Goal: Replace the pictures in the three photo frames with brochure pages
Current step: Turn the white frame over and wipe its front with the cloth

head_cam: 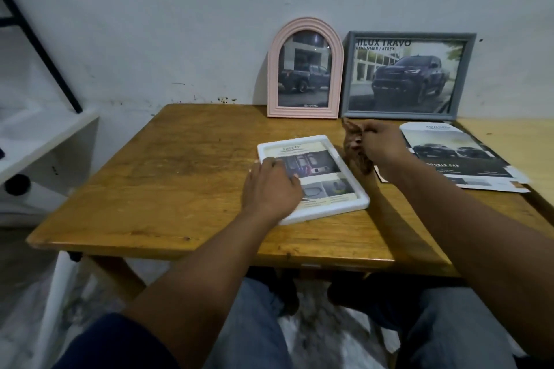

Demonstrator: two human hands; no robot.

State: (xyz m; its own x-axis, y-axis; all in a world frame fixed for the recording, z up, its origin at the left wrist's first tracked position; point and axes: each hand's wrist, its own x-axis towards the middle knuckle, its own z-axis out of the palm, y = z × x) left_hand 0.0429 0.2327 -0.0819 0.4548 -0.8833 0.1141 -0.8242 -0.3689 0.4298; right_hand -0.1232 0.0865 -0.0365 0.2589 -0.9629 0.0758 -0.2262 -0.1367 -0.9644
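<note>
My left hand (271,186) lies flat on the white frame (313,178) mid tabletop (168,177). My right hand (382,145) pinches a blurry brown thing (356,150). Pink frame (305,69) and grey frame (407,75) stand at the back edge, brochure pages (461,156) at the right.

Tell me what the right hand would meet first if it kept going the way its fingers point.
Probably the grey frame leaning on the wall: the right hand, holding a blurred brown picture, points up-table toward its lower left corner. Depth is unclear; it might pass by the pink frame.
</note>
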